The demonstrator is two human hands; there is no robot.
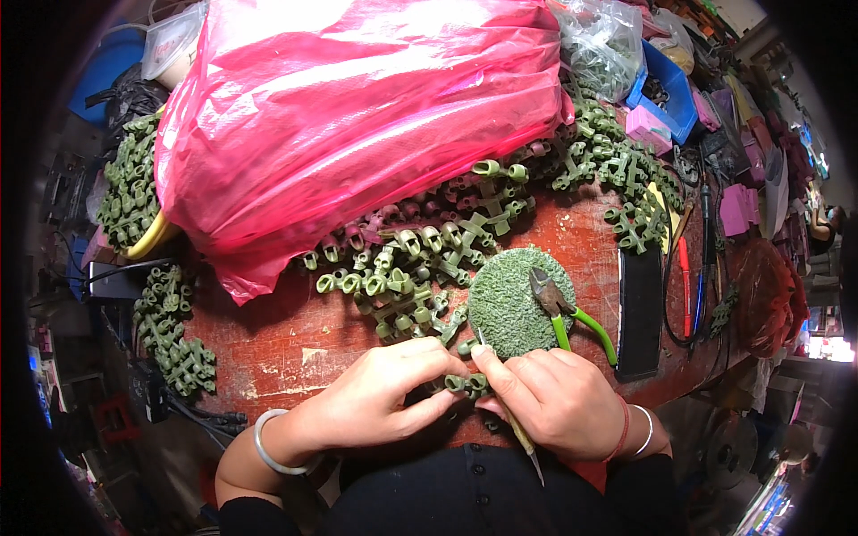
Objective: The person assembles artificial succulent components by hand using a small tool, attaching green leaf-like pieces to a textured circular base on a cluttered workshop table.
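Note:
Between thumb and fingers of my left hand [380, 397] is a small green moulded piece [466, 385] with hollow, ring-like ends. My right hand [559, 402] is closed round a slim pointed hand tool [523, 438]; one tip shows above the thumb, the other sticks out below the palm. The tool's upper tip is close beside the green piece; whether they touch I cannot tell. Just beyond my hands lies a round, rough green pad [505, 308]. Nippers with green handles [559, 308] rest on its right side, jaws pointing away from me.
Many similar green pieces [393, 290] are heaped under a large pink plastic bag [357, 116]. More green clusters [174, 335] lie at left and far right. A black flat slab [640, 313], red pen [685, 286], cables and a blue bin [663, 94] line the right side.

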